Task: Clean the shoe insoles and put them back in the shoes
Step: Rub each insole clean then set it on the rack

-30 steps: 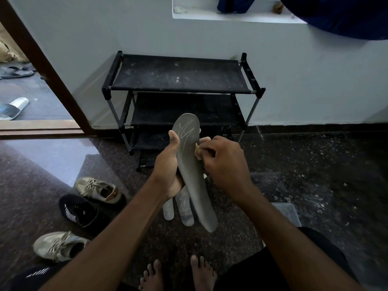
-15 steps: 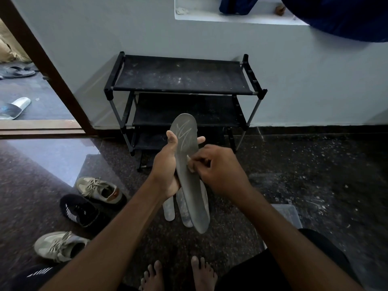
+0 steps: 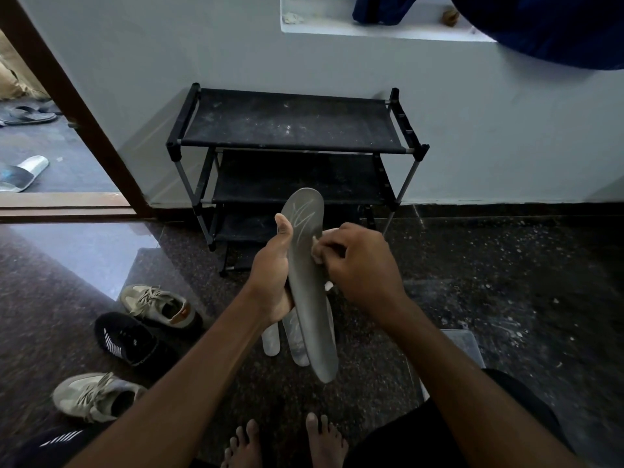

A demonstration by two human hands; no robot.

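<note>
In the centre of the frame the left hand (image 3: 271, 282) is clenched around a long grey insole (image 3: 309, 288), thumb pressed along its left edge, holding it nearly upright with the rounded toe end up and the heel end pointing down toward the floor (image 3: 506, 298). Pale scribbled lines mark the insole's upper part. The right hand (image 3: 359, 265) is at the insole's right edge with its fingers pinched on a small pale cloth or wipe (image 3: 317, 253), which touches the insole's surface just below the marked area. More pale insoles (image 3: 297, 339) hang below the left hand, behind the grey one; how many there are, and whether that hand holds them all, cannot be told.

At lower left of the frame, on the dark speckled floor, lie three shoes: a beige laced sneaker (image 3: 158, 305) uppermost, a black shoe with white stripes (image 3: 125, 339) just below it, and a second beige sneaker (image 3: 98, 396) nearest the bottom edge. A black three-tier shoe rack (image 3: 293, 130) stands against the pale wall behind the hands, its shelves dusty. Two bare feet (image 3: 283, 444) show at the bottom centre. At the left edge, beyond a brown door frame (image 3: 77, 106), a slipper (image 3: 23, 172) lies on the floor outside. A translucent box (image 3: 462, 346) sits at lower right, partly hidden by the right forearm.
</note>
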